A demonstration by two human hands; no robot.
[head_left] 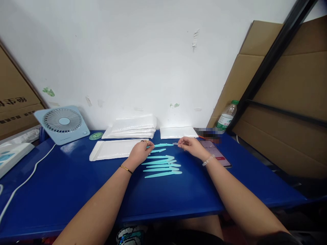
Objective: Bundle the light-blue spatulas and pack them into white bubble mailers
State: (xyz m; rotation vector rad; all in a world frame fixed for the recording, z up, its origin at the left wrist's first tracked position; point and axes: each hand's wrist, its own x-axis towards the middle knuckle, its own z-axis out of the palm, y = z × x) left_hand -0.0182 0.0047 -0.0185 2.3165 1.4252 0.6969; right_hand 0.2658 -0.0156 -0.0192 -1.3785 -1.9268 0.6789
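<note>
My left hand (140, 152) is closed in a pinch on the handle end of a slim turquoise eyebrow razor (164, 145), which points right. Opposite its tip, my right hand (192, 147) pinches a small clear cap (175, 143). Whether the cap touches the razor's tip, I cannot tell. Below the hands, several more turquoise razors lie in a rough row on the blue table (178, 194), among them the nearest razor (163, 175). One short razor (159, 150) lies right by my left fingers, its left end hidden by them.
A white padded mailer (112, 149) lies left of my left hand. Behind it are a mailer stack (133, 126) and another white packet (178, 132). A phone (216, 154) lies beside my right wrist. A bottle (227, 117) stands back right; a blue fan (63, 124) stands left.
</note>
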